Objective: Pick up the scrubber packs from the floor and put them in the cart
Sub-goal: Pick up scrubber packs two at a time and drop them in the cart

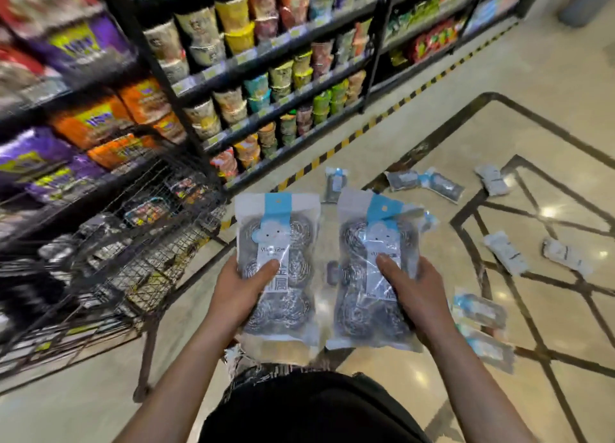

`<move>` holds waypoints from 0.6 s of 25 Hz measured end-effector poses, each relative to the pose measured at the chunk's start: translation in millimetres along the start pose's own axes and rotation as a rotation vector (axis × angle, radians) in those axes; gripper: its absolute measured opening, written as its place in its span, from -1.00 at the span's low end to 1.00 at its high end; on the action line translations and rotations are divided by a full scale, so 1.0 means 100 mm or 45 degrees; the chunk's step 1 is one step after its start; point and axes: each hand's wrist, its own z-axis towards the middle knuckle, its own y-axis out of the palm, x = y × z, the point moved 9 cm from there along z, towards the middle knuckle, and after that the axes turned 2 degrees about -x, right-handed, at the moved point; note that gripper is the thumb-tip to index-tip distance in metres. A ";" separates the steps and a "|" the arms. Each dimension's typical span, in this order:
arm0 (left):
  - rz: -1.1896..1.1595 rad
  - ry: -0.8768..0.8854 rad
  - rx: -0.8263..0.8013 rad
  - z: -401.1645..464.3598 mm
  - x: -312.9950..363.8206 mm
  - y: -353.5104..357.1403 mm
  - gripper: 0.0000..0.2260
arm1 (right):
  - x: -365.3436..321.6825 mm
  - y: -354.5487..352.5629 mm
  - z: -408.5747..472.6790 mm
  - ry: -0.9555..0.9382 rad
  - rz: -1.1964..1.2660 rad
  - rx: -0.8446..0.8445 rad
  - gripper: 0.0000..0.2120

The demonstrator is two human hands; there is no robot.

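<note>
My left hand (pixel 238 291) grips a clear scrubber pack (pixel 278 243) with a blue header and steel-wool balls inside, thumb across its front. A second, similar scrubber pack (pixel 372 243) is held by my right hand (pixel 417 293). Both packs are upright at waist height over the floor. The black wire cart (pixel 109 243) stands to the left, with several packs and goods inside. Several more scrubber packs lie on the floor: one at the far middle (pixel 335 183), a pair (pixel 424 183), others on the right (pixel 506 256) and near my right arm (pixel 481 309).
Black shelving (pixel 266 86) full of cup noodles and snack bags runs along the left and back. A yellow-black hazard stripe (pixel 332 153) edges its base. The floor (pixel 549 116) is glossy beige tile with dark inlaid lines.
</note>
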 end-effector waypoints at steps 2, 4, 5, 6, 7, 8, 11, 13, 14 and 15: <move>-0.059 -0.003 0.112 0.11 -0.06 -0.54 -0.65 | -0.20 0.62 0.15 -0.020 -0.054 -0.133 -0.43; -0.089 -0.016 0.188 0.24 -0.13 -1.02 -0.60 | -0.43 1.21 0.19 0.028 -0.059 -0.258 -0.69; -0.108 -0.017 0.230 0.30 -0.14 -1.30 -0.60 | -0.57 1.52 0.18 0.023 -0.061 -0.308 -0.85; -0.145 -0.025 0.266 0.37 -0.17 -1.58 -0.62 | -0.75 1.83 0.17 -0.011 -0.082 -0.352 -0.85; -0.194 -0.046 0.295 0.44 -0.21 -1.86 -0.65 | -0.96 2.15 0.11 -0.029 -0.098 -0.400 -0.84; -0.232 -0.062 0.319 0.54 -0.27 -2.12 -0.67 | -1.14 2.46 0.07 -0.033 -0.112 -0.458 -0.85; -0.299 -0.108 0.393 0.73 -0.43 -2.85 -0.59 | -1.36 3.33 0.17 -0.075 -0.173 -0.588 -0.85; -0.339 -0.140 0.481 0.78 -0.53 -3.24 -0.53 | -1.47 3.84 0.21 -0.097 -0.209 -0.628 -0.83; -0.370 -0.149 0.518 0.82 -0.59 -3.44 -0.58 | -1.52 4.10 0.23 -0.111 -0.227 -0.647 -0.81; -0.406 -0.162 0.554 0.85 -0.66 -3.61 -0.63 | -1.54 4.33 0.24 -0.117 -0.240 -0.665 -0.79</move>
